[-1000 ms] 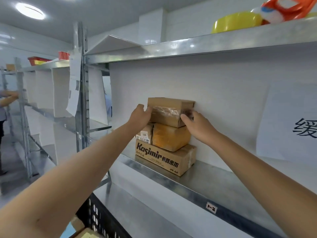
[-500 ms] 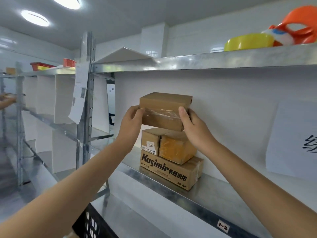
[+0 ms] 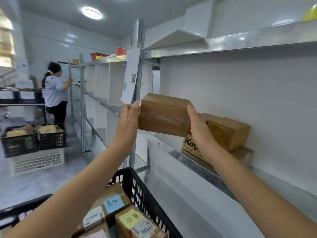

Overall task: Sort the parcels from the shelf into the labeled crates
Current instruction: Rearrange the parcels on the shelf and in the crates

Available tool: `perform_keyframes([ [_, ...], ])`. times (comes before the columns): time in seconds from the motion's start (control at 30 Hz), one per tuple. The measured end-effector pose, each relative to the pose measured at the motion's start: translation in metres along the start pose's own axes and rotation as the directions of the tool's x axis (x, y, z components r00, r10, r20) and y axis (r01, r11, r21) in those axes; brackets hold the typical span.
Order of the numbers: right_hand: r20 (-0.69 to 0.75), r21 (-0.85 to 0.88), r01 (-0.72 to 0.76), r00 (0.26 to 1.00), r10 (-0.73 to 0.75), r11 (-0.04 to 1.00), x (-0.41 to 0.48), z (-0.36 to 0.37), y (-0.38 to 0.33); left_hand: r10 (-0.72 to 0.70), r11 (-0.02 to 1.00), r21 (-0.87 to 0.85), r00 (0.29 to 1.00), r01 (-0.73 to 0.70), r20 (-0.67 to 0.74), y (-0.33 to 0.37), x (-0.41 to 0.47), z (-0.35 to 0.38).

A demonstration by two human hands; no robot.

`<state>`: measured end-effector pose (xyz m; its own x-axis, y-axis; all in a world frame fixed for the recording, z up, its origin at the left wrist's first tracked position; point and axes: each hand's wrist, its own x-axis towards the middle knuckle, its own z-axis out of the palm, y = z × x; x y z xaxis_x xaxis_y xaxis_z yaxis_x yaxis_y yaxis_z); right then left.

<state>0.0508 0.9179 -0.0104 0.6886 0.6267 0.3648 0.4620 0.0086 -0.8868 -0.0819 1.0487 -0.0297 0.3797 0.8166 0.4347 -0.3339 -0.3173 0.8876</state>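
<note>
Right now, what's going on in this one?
A person holds a brown box in the air with both hands, the left hand on its left end and the right hand on its right end, in front of a metal shelf. Two other boxes sit stacked on that shelf behind the right hand. A black crate of labelled parcels stands below the arms.

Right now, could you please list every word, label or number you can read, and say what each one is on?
"Kas": bottom box on the shelf; the right hand hides the rest.
Held parcel: no text visible.
Blue note and yellow note in the black crate: handwriting, unreadable.
Shelf-edge tag and sheets on the post: too blurred.
</note>
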Motion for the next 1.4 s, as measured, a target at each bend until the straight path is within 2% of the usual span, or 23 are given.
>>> perform_keyframes([
  [0.1,0.063,0.050,-0.033,0.998,0.030,0.998,-0.006,0.024,0.012,-0.095,0.995,-0.006,0.995,0.095,-0.037,-0.012,-0.017,-0.028],
  [0.2,0.167,0.070,-0.056,0.985,0.044,0.996,-0.017,0.046,0.032,-0.174,0.982,0.061,0.980,0.181,-0.100,-0.026,-0.040,-0.056],
  [0.4,0.379,0.144,-0.102,0.924,0.040,0.984,-0.056,0.082,0.072,-0.237,0.957,0.126,0.953,0.263,-0.187,-0.050,-0.092,-0.101],
  [0.53,0.461,0.168,-0.161,0.885,0.067,0.972,-0.078,0.094,0.092,-0.271,0.939,0.145,0.930,0.312,-0.247,-0.058,-0.131,-0.113],
  [0.8,0.597,0.130,-0.183,0.799,0.071,0.974,-0.117,0.116,0.129,-0.308,0.885,0.207,0.859,0.416,-0.410,-0.069,-0.196,-0.123],
  [1.03,0.660,0.128,-0.159,0.750,0.036,0.979,-0.135,0.103,0.156,-0.248,0.886,0.243,0.846,0.395,-0.472,-0.081,-0.230,-0.108],
  [1.2,0.651,0.073,-0.106,0.759,0.034,0.992,-0.148,0.094,0.175,-0.242,0.879,0.244,0.826,0.409,-0.509,-0.089,-0.250,-0.098],
  [1.4,0.699,0.110,-0.226,0.710,0.086,0.968,-0.158,0.103,0.184,-0.240,0.856,0.272,0.804,0.440,-0.544,-0.096,-0.263,-0.110],
])
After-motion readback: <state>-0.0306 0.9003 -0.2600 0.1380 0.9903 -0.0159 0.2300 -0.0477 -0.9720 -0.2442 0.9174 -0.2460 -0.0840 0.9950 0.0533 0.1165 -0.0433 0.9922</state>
